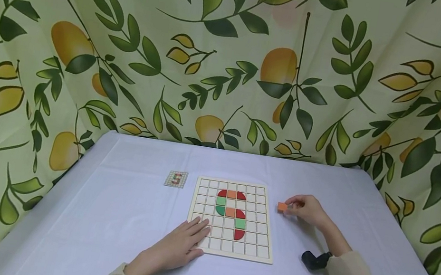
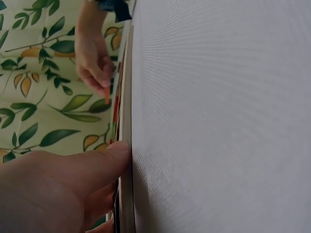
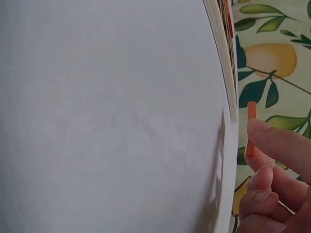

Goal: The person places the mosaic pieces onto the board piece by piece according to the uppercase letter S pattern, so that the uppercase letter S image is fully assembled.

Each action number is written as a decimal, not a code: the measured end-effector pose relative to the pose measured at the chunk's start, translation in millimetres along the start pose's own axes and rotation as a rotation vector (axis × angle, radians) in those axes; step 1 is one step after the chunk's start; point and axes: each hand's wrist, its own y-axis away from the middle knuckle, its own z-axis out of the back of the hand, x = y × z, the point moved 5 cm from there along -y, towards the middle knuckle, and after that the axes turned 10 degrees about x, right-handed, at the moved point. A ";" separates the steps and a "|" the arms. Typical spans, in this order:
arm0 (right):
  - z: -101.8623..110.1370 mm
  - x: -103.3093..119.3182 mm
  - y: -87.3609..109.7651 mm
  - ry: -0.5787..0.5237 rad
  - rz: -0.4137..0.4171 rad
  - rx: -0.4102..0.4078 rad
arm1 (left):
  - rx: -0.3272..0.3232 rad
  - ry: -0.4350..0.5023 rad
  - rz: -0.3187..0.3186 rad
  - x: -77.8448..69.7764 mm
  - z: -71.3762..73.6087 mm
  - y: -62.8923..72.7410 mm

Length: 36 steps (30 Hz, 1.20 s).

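A white grid board (image 1: pixel 204 197) lies on the table, bearing several red, orange and green pieces in an S-like shape. My left hand (image 1: pixel 179 245) rests flat with spread fingers on the board's lower left corner; its thumb touches the board's edge in the left wrist view. To the right of the board, my right hand (image 1: pixel 307 210) pinches an orange square tile (image 1: pixel 282 208) between thumb and finger. The right wrist view shows this tile (image 3: pixel 251 110) edge-on, raised off the table. Among the pieces, a green square (image 1: pixel 240 224) sits above a red rounded piece (image 1: pixel 238 234).
A small card (image 1: pixel 176 179) with a gridded S pattern lies left of the board. A white cloth (image 1: pixel 105 206) covers the table. Behind it hangs a leaf-patterned curtain (image 1: pixel 230 76). Black devices (image 1: pixel 315 261) are strapped at both wrists.
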 end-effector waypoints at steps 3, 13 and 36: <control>-3.1 2.2 1.5 -0.014 -0.006 0.000 | -0.002 -0.002 -0.003 0.5 -0.7 -0.4; -14.3 12.0 10.6 -0.030 0.026 0.010 | 0.006 0.003 0.010 -0.1 -4.5 -1.2; -27.6 31.7 16.5 -0.033 0.090 0.038 | -0.002 0.001 0.006 -2.1 -2.4 0.1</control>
